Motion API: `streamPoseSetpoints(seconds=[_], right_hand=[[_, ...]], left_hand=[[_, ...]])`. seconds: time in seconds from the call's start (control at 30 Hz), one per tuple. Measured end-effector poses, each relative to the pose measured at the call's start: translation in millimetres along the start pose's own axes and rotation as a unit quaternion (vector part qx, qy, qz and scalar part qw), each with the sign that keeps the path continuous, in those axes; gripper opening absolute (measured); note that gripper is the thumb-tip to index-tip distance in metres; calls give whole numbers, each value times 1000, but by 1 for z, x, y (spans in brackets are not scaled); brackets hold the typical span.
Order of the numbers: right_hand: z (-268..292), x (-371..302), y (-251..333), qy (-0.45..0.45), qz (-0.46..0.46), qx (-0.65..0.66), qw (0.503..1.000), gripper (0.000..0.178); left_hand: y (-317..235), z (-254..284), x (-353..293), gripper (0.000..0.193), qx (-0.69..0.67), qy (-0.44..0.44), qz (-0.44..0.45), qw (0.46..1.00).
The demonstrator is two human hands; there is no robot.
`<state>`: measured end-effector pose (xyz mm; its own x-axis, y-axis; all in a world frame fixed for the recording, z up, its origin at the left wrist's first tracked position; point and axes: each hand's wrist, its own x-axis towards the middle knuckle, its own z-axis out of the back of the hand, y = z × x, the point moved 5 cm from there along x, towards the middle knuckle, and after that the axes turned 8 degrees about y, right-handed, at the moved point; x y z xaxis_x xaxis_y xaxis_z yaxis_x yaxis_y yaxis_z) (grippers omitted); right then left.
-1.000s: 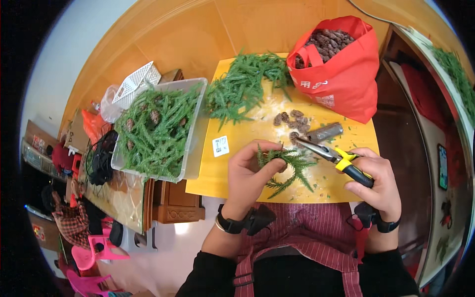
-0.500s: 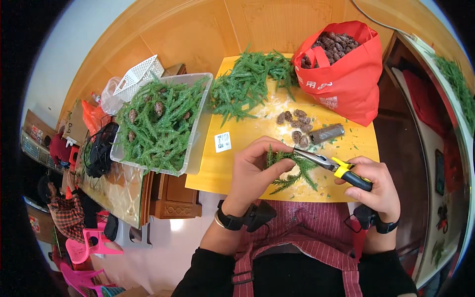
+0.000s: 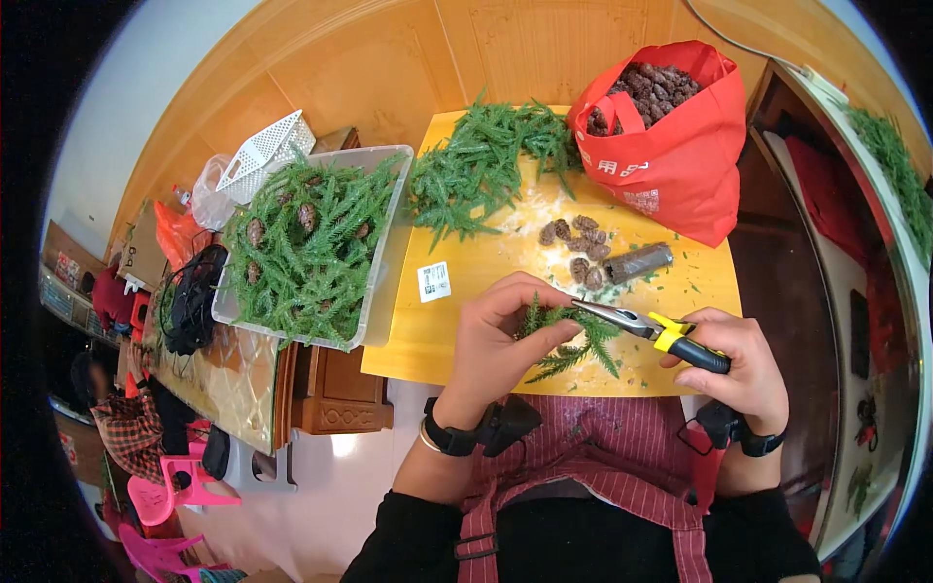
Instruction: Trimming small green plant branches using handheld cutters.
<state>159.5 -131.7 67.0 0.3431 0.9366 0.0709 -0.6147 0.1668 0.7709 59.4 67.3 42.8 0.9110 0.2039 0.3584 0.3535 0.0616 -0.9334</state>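
My left hand [image 3: 510, 325] pinches a green artificial pine sprig [image 3: 583, 348] over the near edge of the yellow board. In my right hand [image 3: 734, 358] are needle-nose pliers [image 3: 669, 335] with black and yellow handles. Their tips meet the top end of the sprig, close to my left fingertips. Just beyond the hands lie several small brown pine cones [image 3: 586, 233] and a dark grey roll [image 3: 639, 260]. The sprig's stem is partly hidden by my left fingers.
A clear bin [image 3: 387, 255] of green sprigs and cones stands at the left. Loose sprigs [image 3: 486, 160] cover the board's far side. A red bag [image 3: 671, 160] full of cones stands far right, and a white label [image 3: 434, 281] lies left. Another person [image 3: 136, 428] sits far left.
The plier tips have shifted slightly left along the top end of the sprig, and their jaws look closer together. Both hands keep their hold; the whole view has shifted a little.
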Motion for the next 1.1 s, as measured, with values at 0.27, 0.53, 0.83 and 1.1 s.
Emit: streamPoseSetpoints(seconds=[0.27, 0.53, 0.83, 1.1], right_hand=[[5, -4, 7, -1, 14, -19, 1000, 32], [7, -11, 9, -30, 24, -57, 998, 31], [12, -14, 17, 81, -20, 3, 997, 36], [8, -20, 15, 227, -158, 265, 924, 20]], left_hand=[[-5, -1, 0, 21, 10, 16, -15, 1000], [-7, -3, 1, 22, 14, 28, -15, 999], [-9, -3, 1, 23, 38, 42, -41, 998], [-21, -5, -1, 20, 80, 75, -139, 984]])
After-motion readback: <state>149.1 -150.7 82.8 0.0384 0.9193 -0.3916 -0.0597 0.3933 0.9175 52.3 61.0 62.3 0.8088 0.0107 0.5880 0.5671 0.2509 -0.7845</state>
